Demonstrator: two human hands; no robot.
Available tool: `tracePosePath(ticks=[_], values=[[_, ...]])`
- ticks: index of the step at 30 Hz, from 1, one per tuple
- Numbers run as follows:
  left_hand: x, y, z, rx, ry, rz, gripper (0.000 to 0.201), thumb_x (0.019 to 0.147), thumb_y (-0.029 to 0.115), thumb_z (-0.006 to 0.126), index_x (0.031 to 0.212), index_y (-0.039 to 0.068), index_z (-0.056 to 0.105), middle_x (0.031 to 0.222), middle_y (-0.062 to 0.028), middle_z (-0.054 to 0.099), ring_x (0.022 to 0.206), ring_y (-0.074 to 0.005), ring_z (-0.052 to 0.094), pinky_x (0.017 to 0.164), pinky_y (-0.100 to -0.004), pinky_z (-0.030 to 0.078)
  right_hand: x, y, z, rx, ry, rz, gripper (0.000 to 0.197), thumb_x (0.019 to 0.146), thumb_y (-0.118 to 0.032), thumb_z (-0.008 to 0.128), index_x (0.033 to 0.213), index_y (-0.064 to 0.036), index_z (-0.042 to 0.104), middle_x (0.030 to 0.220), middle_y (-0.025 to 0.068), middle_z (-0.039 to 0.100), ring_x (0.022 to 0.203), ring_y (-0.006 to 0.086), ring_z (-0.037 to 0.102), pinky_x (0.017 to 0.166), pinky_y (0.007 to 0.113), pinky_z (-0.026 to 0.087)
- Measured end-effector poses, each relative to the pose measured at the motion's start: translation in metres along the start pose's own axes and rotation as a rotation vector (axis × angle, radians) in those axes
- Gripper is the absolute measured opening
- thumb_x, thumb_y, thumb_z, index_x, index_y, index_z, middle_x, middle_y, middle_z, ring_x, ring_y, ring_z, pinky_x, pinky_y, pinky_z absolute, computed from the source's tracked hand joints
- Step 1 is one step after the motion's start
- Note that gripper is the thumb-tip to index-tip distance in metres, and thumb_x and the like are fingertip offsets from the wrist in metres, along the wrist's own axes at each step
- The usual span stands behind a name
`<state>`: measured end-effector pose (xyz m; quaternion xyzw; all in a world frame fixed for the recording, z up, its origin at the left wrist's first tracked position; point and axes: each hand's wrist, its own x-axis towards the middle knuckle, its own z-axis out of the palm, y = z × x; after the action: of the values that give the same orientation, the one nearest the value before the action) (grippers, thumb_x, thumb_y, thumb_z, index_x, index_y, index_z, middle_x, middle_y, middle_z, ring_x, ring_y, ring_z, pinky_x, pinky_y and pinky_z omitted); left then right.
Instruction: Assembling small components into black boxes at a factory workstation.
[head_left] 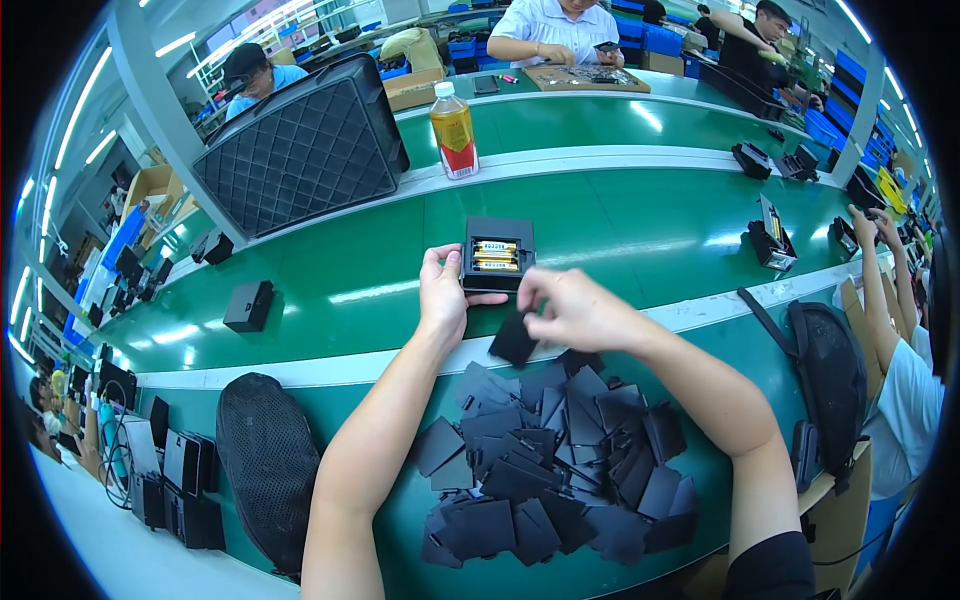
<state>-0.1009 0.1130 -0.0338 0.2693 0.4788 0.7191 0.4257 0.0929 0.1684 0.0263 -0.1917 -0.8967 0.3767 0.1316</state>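
while the left hand [444, 297] holds one box [500, 228] by its left and near edges, the right hand [578, 312] pinches one cover [512, 340] just short of it. batteries [494, 247] show in the box's open bay, too small to count surely. green belt [620, 215] stretches beneath and to both sides; one bottle [455, 133] stands beyond. nearer lies one pile [560, 450] of black covers, overlapping past counting. the right fingertips are blurred.

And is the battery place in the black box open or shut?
Open: gold-coloured batteries show inside the black box in the left hand, with no cover over them.
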Motion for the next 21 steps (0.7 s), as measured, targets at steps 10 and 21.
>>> tracePosePath(ticks=[10, 21], values=[[-0.012, 0.003, 0.01, 0.029, -0.061, -0.093, 0.029, 0.104, 0.031, 0.041, 0.115, 0.005, 0.035, 0.103, -0.017, 0.052, 0.081, -0.0293, 0.067, 0.059, -0.0351, 0.064, 0.009, 0.03, 0.001, 0.085, 0.473, -0.383, 0.027, 0.081, 0.003, 0.064, 0.108, -0.0022, 0.063, 0.109, 0.0086, 0.069, 0.093, 0.0199, 0.064, 0.078, 0.029, 0.051], [-0.018, 0.005, 0.017, -0.061, -0.288, -0.079, 0.027, 0.1, 0.023, 0.053, 0.116, 0.01, 0.036, 0.102, -0.0151, 0.058, 0.085, -0.0256, 0.068, 0.068, -0.0389, 0.063, 0.014, 0.048, 0.002, -0.029, 0.503, -0.533, 0.025, 0.079, -0.001, 0.071, 0.104, -0.0041, 0.073, 0.117, 0.0063, 0.068, 0.104, 0.0203, 0.061, 0.082, 0.03, 0.052]])
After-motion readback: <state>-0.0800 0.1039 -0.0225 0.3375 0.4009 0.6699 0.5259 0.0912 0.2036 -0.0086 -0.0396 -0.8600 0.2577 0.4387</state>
